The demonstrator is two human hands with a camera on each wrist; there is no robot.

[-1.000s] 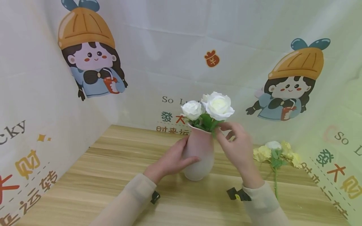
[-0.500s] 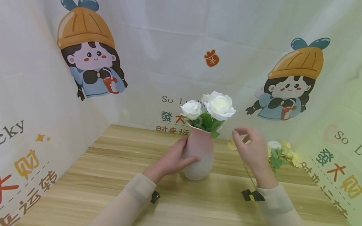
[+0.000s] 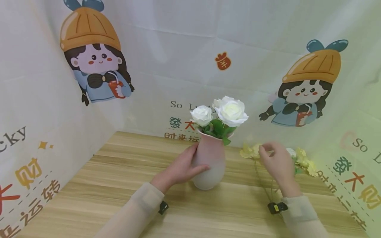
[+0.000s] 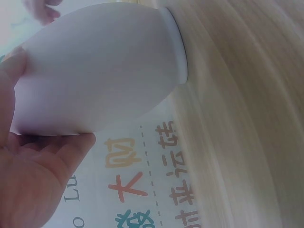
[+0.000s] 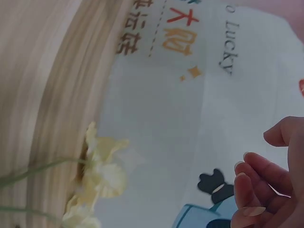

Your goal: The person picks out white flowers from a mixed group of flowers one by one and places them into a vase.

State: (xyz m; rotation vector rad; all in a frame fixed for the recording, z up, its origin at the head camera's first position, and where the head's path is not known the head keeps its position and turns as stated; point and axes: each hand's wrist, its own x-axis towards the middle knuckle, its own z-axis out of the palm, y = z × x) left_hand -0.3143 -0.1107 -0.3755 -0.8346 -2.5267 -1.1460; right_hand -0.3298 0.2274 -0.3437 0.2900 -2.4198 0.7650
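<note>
A pink-and-white vase (image 3: 211, 162) stands upright on the table, holding white artificial roses (image 3: 232, 110) with green leaves at its mouth. My left hand (image 3: 181, 165) grips its left side, thumb across the front; the left wrist view shows thumb and fingers around the vase's pale body (image 4: 104, 66). To the right, my right hand (image 3: 278, 162) hovers over the lying flowers, fingers loosely curled. In the right wrist view that hand (image 5: 270, 185) holds nothing, and yellow flowers (image 5: 107, 178) lie apart from it.
Yellow flowers (image 3: 249, 151) on thin stems lie left of the right hand. Beyond it are a white flower (image 3: 291, 152) and more yellow blossoms (image 3: 308, 163), partly hidden. A printed cloth (image 3: 178, 66) encloses the wooden table (image 3: 98, 185) at the back and sides.
My right hand has left the leaves at the vase's mouth and moved right, over the lying flowers. The left hand and the vase have stayed put.
</note>
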